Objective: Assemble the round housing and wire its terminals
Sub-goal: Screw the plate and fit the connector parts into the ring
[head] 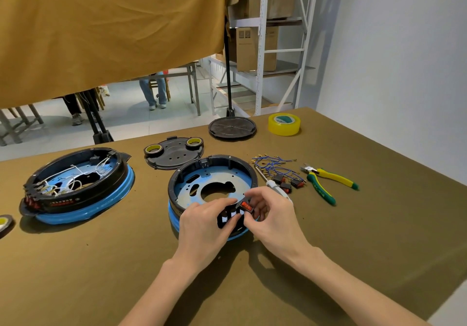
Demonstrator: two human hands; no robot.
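I see an olive-brown tabletop [353,249] under a hanging mustard cloth [101,34], with white shelving [262,47] and cartons behind its far edge. A wired round housing [75,186] sits near the left edge, a black lid [174,156] carrying tape rolls and a yellow tape roll [284,124] lie farther back, and blue wires [273,163], spare switches and yellow-green pliers [328,182] lie to the right. Mid-table, my left hand [202,229] grips the blue-and-black round housing [212,181] at its near rim while my right hand [267,214] pinches a red rocker switch [245,205], apparently at a rim slot.
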